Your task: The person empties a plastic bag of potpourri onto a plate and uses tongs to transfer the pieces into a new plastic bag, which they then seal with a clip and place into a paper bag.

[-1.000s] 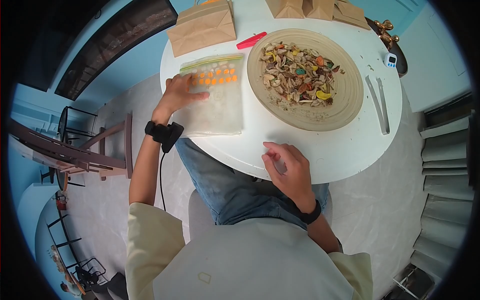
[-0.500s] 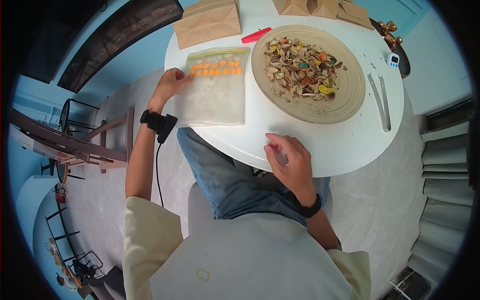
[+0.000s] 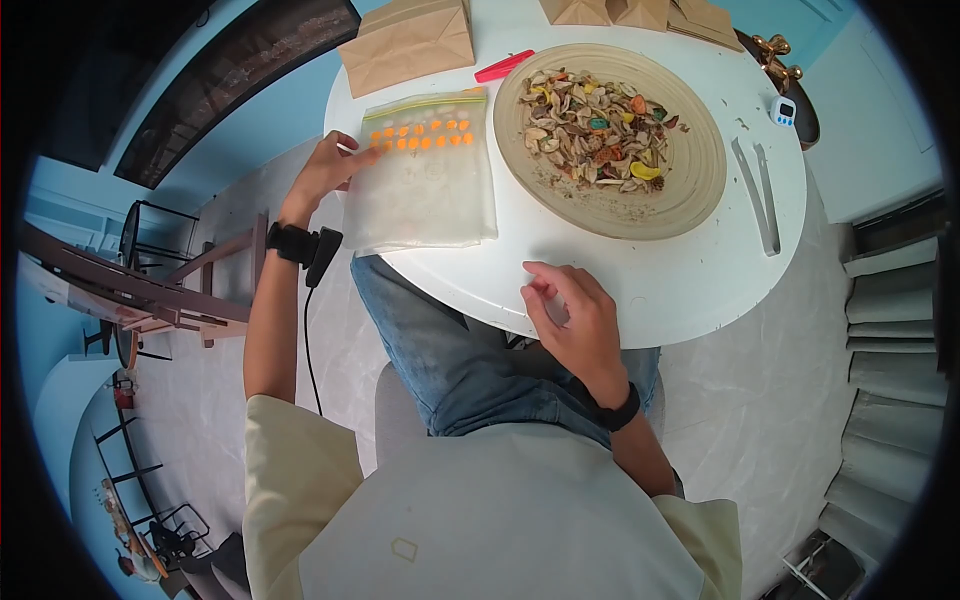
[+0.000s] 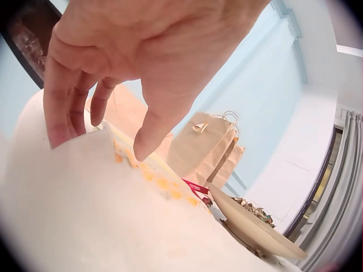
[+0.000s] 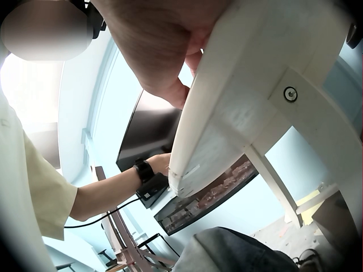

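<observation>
A zip bag [image 3: 430,190] with orange dots and a yellow-green zip strip lies flat on the white table [image 3: 560,290], a second layer showing along its lower edge. My left hand [image 3: 320,172] is at its left edge, thumb over the bag. In the left wrist view, the bag's pale edge [image 4: 85,139] covers some fingertips, and the thumb stands well apart from the fingers. My right hand [image 3: 580,325] rests at the near table edge, fingers loosely bent, holding nothing.
Right of the bag stands a round plate [image 3: 640,222] heaped with dried potpourri [image 3: 600,130]. A red clip [image 3: 503,67], metal tongs [image 3: 758,200] and a small white timer [image 3: 783,111] lie around it. Brown paper bags [image 3: 410,50] stand at the back.
My left hand has slid left off the bag's dotted top to its left edge. The bag's lower right corner has shifted slightly right. The right hand stays in place.
</observation>
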Demonstrator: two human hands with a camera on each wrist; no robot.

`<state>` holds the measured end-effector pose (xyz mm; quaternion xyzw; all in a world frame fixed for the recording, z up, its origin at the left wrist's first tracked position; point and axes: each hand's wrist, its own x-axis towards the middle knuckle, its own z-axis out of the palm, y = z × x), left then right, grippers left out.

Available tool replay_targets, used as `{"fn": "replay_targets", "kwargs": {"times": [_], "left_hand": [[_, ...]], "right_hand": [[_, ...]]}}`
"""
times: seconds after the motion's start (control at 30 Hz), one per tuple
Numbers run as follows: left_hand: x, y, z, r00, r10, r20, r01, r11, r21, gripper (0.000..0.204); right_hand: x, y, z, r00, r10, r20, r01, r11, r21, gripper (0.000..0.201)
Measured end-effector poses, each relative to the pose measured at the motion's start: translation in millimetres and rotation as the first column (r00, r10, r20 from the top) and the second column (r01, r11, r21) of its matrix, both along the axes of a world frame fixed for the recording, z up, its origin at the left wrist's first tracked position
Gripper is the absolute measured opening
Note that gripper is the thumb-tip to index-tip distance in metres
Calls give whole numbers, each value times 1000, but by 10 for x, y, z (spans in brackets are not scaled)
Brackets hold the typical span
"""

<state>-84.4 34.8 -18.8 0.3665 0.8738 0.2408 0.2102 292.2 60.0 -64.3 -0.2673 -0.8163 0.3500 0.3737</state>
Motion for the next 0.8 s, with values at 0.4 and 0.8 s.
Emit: {"fn": "replay_targets", "kwargs": {"times": [0.4, 0.8], "left_hand": [[925, -665, 125, 919, -240, -313, 275, 959, 71, 80], [1211, -948, -122, 944, -113, -309, 181, 963, 199, 92]], "right_hand": [[-26, 2, 13, 1000, -9, 26, 10, 1000, -12, 22], [-46, -8, 4, 999, -14, 48, 13, 1000, 25, 21]]}}
